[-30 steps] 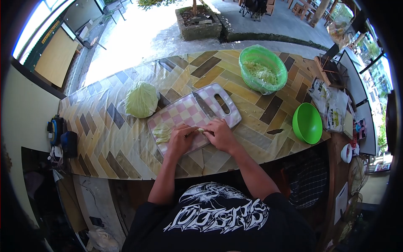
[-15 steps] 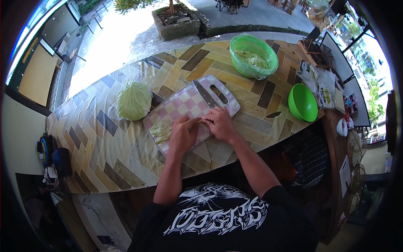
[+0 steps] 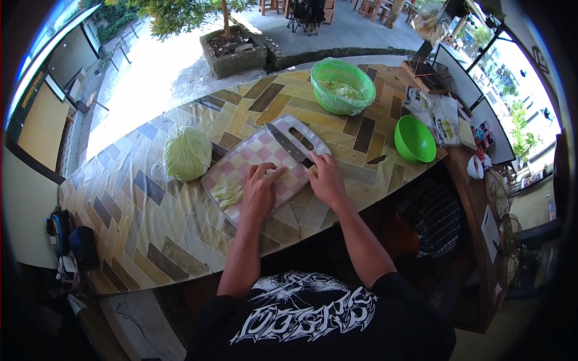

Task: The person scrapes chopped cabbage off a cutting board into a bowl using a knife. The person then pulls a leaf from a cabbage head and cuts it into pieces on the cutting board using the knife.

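My right hand (image 3: 328,183) is closed round the handle of a knife (image 3: 287,144), whose broad blade lies flat along the far right part of the chopping board (image 3: 247,153). The board is pink-and-white checked with a slot handle. Curled fingers of my left hand (image 3: 260,189) hold down a pale piece of cabbage leaf on the board, mostly hidden beneath them. Left of that hand, a loose cabbage leaf (image 3: 227,192) rests at the board's near left edge. A cabbage head (image 3: 188,153) sits on the table just beyond the board's left side.
Shredded cabbage fills a green basket (image 3: 343,108) lined with clear plastic at the back. A green bowl (image 3: 415,139) stands tilted near the right table edge, by plastic packs (image 3: 444,120). Clear sheeting covers the wood-patterned table (image 3: 144,222). A small white bowl (image 3: 475,167) is farther right.
My hands, close together before, have moved apart. The right has gone to the knife handle and taken hold of it; the left stays over the board. The whole view has shifted slightly.
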Tool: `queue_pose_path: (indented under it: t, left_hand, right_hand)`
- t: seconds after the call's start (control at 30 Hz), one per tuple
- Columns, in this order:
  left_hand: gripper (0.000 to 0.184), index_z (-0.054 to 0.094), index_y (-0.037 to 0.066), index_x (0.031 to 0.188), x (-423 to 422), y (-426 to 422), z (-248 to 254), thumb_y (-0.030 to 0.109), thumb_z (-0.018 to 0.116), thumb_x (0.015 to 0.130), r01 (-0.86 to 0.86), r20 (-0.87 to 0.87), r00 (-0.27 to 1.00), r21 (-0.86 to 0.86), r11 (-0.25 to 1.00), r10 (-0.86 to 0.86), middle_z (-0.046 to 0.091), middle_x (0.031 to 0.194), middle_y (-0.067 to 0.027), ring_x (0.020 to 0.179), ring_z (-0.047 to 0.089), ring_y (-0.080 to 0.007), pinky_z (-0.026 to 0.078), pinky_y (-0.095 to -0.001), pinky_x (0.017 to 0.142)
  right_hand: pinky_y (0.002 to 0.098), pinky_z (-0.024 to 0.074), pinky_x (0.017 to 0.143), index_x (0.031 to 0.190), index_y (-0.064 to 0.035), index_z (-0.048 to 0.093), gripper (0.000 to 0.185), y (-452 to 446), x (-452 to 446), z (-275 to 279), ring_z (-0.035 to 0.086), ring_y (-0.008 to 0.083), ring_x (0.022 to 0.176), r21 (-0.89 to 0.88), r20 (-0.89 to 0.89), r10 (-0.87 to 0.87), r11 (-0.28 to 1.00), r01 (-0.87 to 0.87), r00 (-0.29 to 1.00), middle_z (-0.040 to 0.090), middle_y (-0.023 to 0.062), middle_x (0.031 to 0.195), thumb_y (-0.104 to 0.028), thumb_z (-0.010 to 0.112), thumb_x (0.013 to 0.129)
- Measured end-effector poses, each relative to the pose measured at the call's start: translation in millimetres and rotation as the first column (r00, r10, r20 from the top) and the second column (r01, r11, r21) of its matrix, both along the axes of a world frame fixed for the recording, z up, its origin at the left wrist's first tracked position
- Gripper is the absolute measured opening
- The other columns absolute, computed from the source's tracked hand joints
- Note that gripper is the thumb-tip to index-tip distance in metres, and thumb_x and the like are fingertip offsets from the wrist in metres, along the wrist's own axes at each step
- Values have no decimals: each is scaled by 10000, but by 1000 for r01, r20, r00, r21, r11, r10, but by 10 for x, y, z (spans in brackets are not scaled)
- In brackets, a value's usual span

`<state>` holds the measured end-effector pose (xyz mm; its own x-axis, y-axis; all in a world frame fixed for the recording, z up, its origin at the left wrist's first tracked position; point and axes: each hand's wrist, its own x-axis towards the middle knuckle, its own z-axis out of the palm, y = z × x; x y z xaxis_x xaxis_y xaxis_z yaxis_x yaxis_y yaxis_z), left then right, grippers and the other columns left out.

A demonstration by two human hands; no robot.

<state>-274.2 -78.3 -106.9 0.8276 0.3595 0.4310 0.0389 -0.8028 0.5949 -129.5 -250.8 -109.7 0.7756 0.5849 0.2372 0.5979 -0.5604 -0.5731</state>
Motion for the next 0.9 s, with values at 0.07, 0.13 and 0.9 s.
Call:
queue_pose_path:
  t: [0.07, 0.13, 0.9]
  left_hand:
    - [497, 828, 186, 1255, 6, 10, -64, -64, 654, 863, 6, -21, 1000, 5, 1000, -6, 697, 1290, -69, 1225, 601, -329, 476, -466, 1103]
    - [460, 832, 187, 1243, 8, -5, -67, -26, 672, 868, 3, -28, 1000, 15, 1000, -3, 692, 1296, -67, 1230, 598, -323, 474, -476, 1094]
    - [140, 857, 130, 997, 203, -34, -6, 130, 760, 897, 42, 29, 998, 157, 987, -47, 734, 940, -27, 1001, 670, -258, 470, -416, 945]
  right_hand:
    - [493, 533, 1031, 1425, 24, 625, 554, 16, -30, -16, 647, 421, 1188, -10, -58, -47, 999, 46, 997, 659, 221, 1266, -137, 772, 915]
    - [505, 546, 1002, 1396, 41, 626, 533, 10, -41, -32, 662, 440, 1164, -17, -64, -18, 1000, 16, 998, 672, 250, 1239, -129, 753, 907]
    - [572, 607, 737, 1646, -96, 441, 681, -203, -935, 430, 739, 459, 783, -304, -109, 46, 949, -77, 993, 739, 248, 922, -150, 604, 987]
